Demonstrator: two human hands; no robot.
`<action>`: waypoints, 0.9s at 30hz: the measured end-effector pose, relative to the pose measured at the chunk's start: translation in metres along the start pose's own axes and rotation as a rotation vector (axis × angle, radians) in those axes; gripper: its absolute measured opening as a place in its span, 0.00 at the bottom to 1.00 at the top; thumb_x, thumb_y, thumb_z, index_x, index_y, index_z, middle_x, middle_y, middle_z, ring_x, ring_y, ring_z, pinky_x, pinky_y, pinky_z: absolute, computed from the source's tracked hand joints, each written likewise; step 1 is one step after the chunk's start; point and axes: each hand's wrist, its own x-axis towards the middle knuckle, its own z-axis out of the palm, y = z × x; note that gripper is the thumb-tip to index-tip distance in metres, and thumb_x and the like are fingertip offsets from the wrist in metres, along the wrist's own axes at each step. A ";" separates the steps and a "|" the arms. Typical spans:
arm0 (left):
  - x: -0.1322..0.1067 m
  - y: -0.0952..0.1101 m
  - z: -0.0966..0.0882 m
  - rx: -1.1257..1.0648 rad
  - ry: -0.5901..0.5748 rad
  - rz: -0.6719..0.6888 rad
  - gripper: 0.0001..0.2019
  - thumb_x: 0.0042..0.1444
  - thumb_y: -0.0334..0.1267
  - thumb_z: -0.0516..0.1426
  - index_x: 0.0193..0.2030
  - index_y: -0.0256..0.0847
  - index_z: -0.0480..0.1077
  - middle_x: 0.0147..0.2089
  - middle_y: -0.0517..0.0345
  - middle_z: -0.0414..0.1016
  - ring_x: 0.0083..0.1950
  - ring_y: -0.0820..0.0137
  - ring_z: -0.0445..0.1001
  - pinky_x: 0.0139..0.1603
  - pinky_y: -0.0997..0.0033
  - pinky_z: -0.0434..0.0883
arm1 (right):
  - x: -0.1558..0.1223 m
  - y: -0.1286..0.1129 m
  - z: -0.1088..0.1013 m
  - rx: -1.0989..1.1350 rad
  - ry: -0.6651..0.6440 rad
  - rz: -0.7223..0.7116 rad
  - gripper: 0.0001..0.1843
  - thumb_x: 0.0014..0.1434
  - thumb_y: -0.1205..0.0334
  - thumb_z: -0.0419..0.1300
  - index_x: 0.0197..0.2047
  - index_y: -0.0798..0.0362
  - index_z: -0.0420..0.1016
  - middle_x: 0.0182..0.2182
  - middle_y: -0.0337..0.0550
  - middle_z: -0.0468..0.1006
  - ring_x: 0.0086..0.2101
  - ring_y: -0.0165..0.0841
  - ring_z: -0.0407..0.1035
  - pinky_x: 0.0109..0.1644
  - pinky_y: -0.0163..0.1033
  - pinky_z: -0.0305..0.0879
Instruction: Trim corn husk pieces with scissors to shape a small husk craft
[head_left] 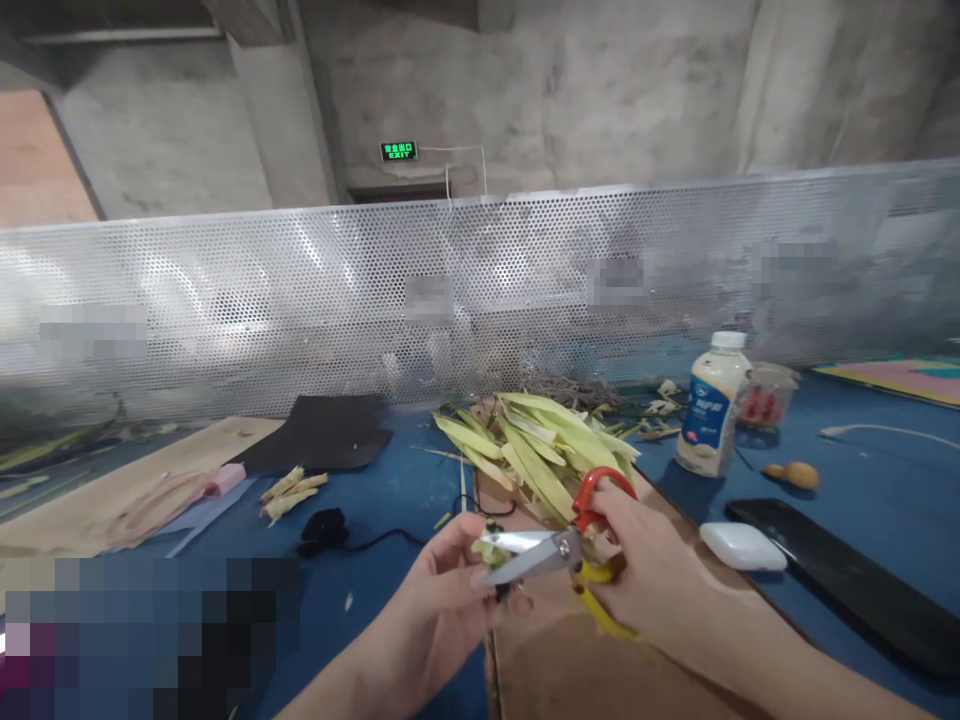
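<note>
My right hand (652, 550) grips a pair of scissors (559, 550) by its red and yellow handles. The blades are spread and point left, one on either side of a small pale-green piece (491, 552), apparently husk. My left hand (442, 600) pinches that piece between thumb and fingers; something dark, perhaps thread, shows at its top and bottom. Black thread trails toward my left hand from a small black ball of yarn (324, 530) on the blue tabletop. Just beyond my hands lies a heap of pale green corn husks (555, 440).
Brown cardboard (570, 660) lies beneath my hands. To the right are a drink bottle (709, 410), a white case (742, 546), a black phone-like slab (862, 580) and a small brown gourd-shaped object (799, 475). Bundled husk pieces (292, 493) lie left. A perforated metal screen (360, 300) stands behind.
</note>
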 end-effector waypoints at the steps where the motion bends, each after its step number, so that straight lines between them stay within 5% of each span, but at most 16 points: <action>1: 0.000 0.000 -0.001 0.002 0.001 0.003 0.15 0.41 0.26 0.64 0.37 0.45 0.74 0.33 0.59 0.78 0.35 0.72 0.73 0.40 0.67 0.69 | 0.000 0.001 0.001 -0.001 0.003 -0.005 0.09 0.43 0.64 0.55 0.31 0.50 0.58 0.25 0.39 0.66 0.25 0.31 0.60 0.28 0.35 0.53; 16: -0.001 0.003 0.008 0.016 0.012 -0.002 0.11 0.41 0.27 0.64 0.32 0.44 0.73 0.32 0.60 0.77 0.34 0.73 0.72 0.38 0.69 0.68 | 0.005 0.001 0.001 -0.022 0.123 -0.138 0.10 0.43 0.68 0.51 0.32 0.52 0.56 0.27 0.43 0.66 0.28 0.34 0.60 0.31 0.38 0.58; 22: 0.000 0.002 0.004 0.013 0.045 -0.006 0.10 0.45 0.26 0.62 0.35 0.42 0.72 0.32 0.59 0.75 0.34 0.74 0.72 0.39 0.69 0.68 | 0.000 0.002 0.007 0.015 0.078 0.024 0.11 0.44 0.67 0.54 0.33 0.49 0.58 0.21 0.35 0.65 0.21 0.30 0.57 0.24 0.34 0.52; 27: 0.004 0.003 0.004 0.027 0.096 -0.002 0.06 0.48 0.26 0.60 0.32 0.39 0.71 0.29 0.61 0.73 0.31 0.75 0.72 0.37 0.71 0.68 | -0.002 -0.010 -0.001 0.121 0.051 0.149 0.07 0.49 0.66 0.54 0.34 0.48 0.61 0.25 0.39 0.68 0.25 0.32 0.63 0.25 0.36 0.57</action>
